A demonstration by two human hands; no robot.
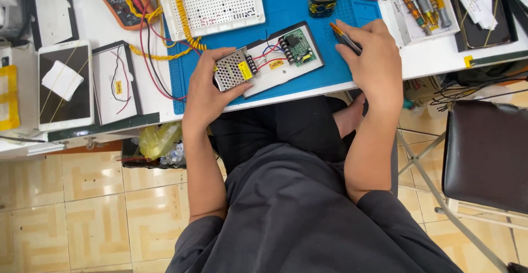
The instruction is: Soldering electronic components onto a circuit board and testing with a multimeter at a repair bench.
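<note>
Your left hand (212, 89) pinches the perforated silver metal power-supply box (233, 68) on the white panel (275, 74) over the blue mat (308, 17); your right hand (373, 58) grips a slim screwdriver (345, 37). Rigid but likely delicate: hold the casing's edges, clear of thin wires (265, 54) and green circuit board (297, 47).

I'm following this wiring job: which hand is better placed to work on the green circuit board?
Probably the right hand: it holds a screwdriver beside the green circuit board. The left hand grips the metal power supply.
</note>
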